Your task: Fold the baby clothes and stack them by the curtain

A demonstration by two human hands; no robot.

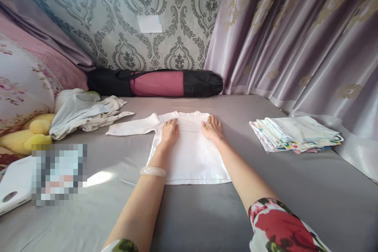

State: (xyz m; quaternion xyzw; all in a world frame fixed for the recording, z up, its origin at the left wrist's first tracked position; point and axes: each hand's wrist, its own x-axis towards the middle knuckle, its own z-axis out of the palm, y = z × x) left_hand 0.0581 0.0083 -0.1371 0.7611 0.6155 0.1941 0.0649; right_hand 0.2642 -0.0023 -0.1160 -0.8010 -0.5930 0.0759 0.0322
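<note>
A small white long-sleeved shirt (191,157) lies spread on the grey bed sheet, its collar edge away from me. One sleeve stretches out to the left; the other is not visible. My left hand (170,130) rests flat on the upper left of the shirt, fingers extended, with a pale bangle (152,171) on that forearm. At the shirt's upper right shoulder, my right hand (212,127) presses down with its fingers spread. Neither hand grips anything.
A stack of folded clothes (301,132) sits to the right near the curtain (254,39). Rumpled light clothes (85,110), a yellow plush toy (32,136) and a white object with a round hole (16,185) lie left. A black and pink rolled bag (156,83) lies along the wall.
</note>
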